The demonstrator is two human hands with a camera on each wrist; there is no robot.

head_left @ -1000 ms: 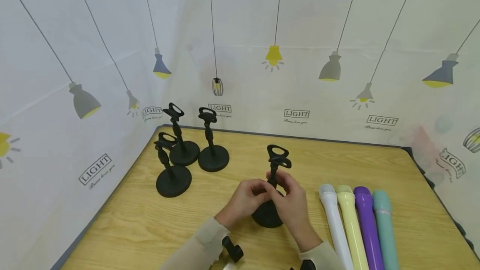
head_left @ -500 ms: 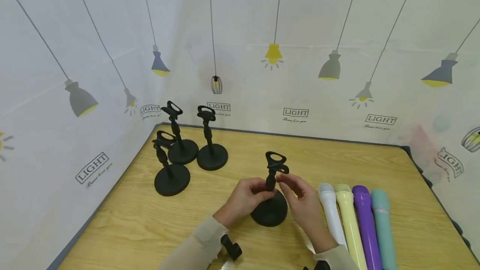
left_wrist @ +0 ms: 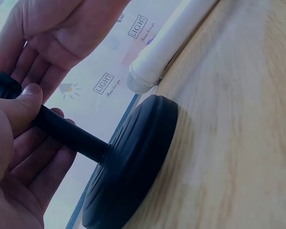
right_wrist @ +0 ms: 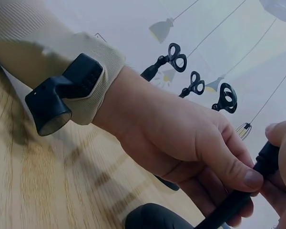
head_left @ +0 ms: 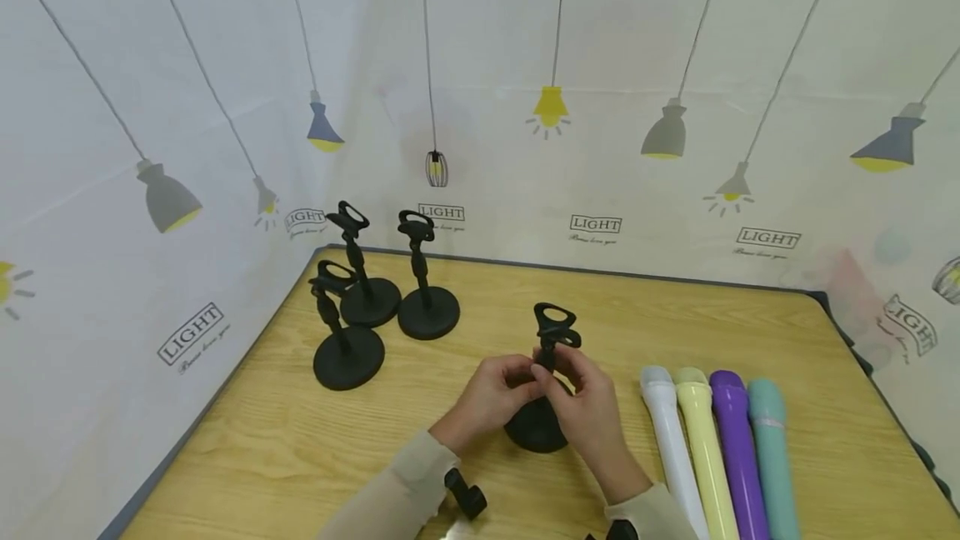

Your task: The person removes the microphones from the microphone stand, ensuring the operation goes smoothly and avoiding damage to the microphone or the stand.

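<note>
A black desktop microphone stand (head_left: 535,430) stands upright on the wooden table, its round base down and its two-ring clip (head_left: 557,322) tilted on top. My left hand (head_left: 486,400) grips the pole from the left, thumb along it, as the left wrist view shows. From the right, my right hand (head_left: 594,412) pinches the collar higher up, just under the clip. Both hands' fingertips meet around the pole and hide part of it. In the left wrist view the heavy base (left_wrist: 133,162) sits flat on the table.
Three similar black stands (head_left: 348,359) are grouped at the table's back left. To the right lie several microphones side by side: white (head_left: 671,448), yellow (head_left: 705,448), purple (head_left: 738,448) and teal (head_left: 772,457). A printed lamp-pattern wall covering (head_left: 495,190) borders the table.
Half a second ago my right hand was off the pole, a little to the right; now its fingers are back on the collar. My left hand keeps its grip. The clip sits slightly lower than one second ago.
</note>
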